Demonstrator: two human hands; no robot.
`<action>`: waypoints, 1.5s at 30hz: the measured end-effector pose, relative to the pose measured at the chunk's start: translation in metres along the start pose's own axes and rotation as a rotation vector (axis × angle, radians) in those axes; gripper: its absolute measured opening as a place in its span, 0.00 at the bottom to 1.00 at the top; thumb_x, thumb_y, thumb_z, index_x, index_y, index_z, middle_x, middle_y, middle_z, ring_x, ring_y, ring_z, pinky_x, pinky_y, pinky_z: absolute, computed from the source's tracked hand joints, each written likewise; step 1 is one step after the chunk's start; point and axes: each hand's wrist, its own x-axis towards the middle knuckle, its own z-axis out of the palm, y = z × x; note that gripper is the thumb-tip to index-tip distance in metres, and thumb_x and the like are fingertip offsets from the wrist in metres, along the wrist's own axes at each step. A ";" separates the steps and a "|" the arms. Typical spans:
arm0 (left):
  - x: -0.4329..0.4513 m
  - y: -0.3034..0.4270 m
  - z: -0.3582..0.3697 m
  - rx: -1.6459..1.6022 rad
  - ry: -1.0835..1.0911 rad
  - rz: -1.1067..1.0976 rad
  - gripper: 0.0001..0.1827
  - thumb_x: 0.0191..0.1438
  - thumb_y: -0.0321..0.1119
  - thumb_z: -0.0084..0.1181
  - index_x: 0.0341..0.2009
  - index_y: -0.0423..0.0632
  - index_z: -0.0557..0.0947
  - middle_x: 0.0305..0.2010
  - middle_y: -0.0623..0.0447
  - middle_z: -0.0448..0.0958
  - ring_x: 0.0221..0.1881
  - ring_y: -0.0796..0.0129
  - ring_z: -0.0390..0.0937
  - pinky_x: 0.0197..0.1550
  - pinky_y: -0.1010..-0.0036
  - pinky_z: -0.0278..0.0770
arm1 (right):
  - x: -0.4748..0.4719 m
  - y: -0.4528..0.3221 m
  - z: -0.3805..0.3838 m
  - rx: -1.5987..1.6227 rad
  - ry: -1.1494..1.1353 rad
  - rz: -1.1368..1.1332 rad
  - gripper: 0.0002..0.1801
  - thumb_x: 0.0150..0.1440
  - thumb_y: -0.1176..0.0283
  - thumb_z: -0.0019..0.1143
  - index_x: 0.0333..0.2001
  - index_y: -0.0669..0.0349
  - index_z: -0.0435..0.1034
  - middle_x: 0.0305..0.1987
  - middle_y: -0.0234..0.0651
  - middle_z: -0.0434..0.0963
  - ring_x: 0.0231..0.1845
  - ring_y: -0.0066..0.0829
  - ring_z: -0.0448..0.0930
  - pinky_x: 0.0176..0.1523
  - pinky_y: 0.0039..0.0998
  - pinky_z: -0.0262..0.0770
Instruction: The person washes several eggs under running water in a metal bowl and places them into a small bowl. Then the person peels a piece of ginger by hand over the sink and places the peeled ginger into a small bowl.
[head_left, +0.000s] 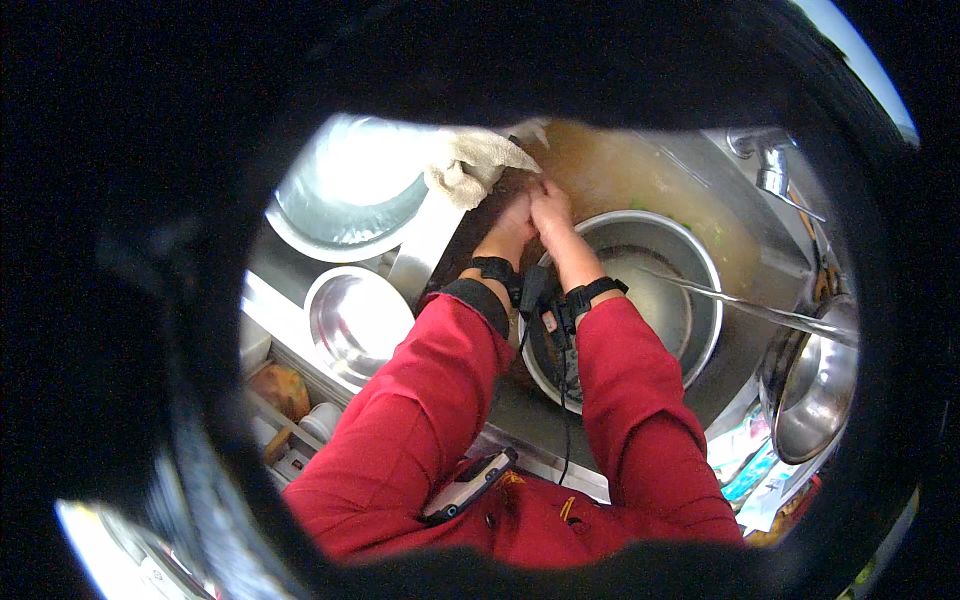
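My left hand (514, 215) and my right hand (552, 205) are pressed together over a metal sink (517, 409), which holds cloudy brown water (600, 161). Their fingers are partly hidden and blurred, so whether anything lies between them cannot be told. Close beyond my left hand, a beige cloth (476, 165) hangs over the sink's rim. A round metal basin (709, 337) stands in the sink, partly under my right forearm. Into it runs a clear, twisted stream, apparently water (757, 307), from the right.
Left of the sink stand a large basin of water (349, 229) and a smaller metal bowl (358, 322). A chrome faucet (772, 172) is at the upper right. A metal bowl-shaped vessel (814, 382) leans at the right. A black cable (566, 427) hangs between my arms.
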 end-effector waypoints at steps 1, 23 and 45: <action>-0.007 -0.006 0.013 0.082 -0.013 0.012 0.18 0.61 0.42 0.41 0.52 0.46 0.69 0.48 0.47 0.72 0.47 0.59 0.69 0.49 0.67 0.69 | 0.009 0.009 -0.003 0.145 0.090 0.031 0.17 0.56 0.65 0.51 0.45 0.67 0.70 0.43 0.50 0.76 0.43 0.43 0.76 0.48 0.36 0.69; -0.027 0.012 0.010 1.656 0.492 0.406 0.25 0.58 0.48 0.38 0.54 0.48 0.71 0.50 0.37 0.72 0.52 0.44 0.69 0.56 0.58 0.63 | 0.026 0.024 -0.014 0.708 0.104 0.382 0.08 0.56 0.67 0.50 0.32 0.60 0.72 0.27 0.33 0.74 0.26 0.30 0.73 0.25 0.35 0.68; -0.030 -0.017 -0.047 1.675 0.207 0.373 0.30 0.55 0.47 0.48 0.60 0.46 0.65 0.62 0.42 0.62 0.60 0.52 0.63 0.60 0.64 0.60 | 0.040 0.062 0.022 -0.540 0.250 0.019 0.24 0.44 0.67 0.62 0.44 0.66 0.68 0.36 0.52 0.78 0.40 0.51 0.78 0.46 0.40 0.73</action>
